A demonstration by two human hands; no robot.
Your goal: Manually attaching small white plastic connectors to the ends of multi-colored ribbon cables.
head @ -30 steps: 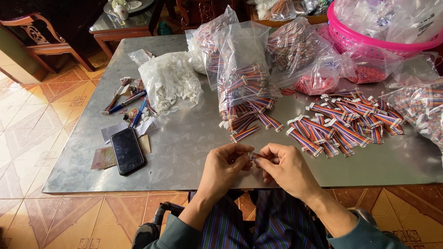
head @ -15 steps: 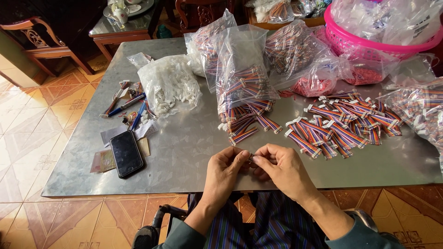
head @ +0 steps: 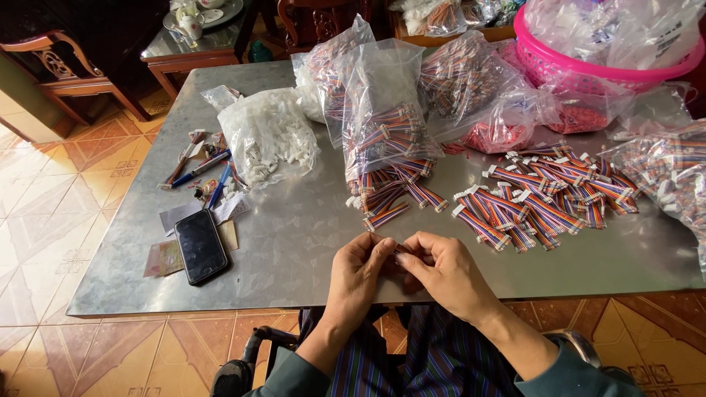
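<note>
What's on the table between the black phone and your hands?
Nothing: in the head view, only bare metal table lies between the phone and the left hand.

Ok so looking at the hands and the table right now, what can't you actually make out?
Head view only:
- The small piece pinched between the left hand and right hand: fingers cover nearly all of it.
- Pink basket: its contents are blurred by plastic wrap, its top cut by the edge.
- Bag of striped cables at right: cut by the edge.
- Phone: dark screen shows nothing.
</note>
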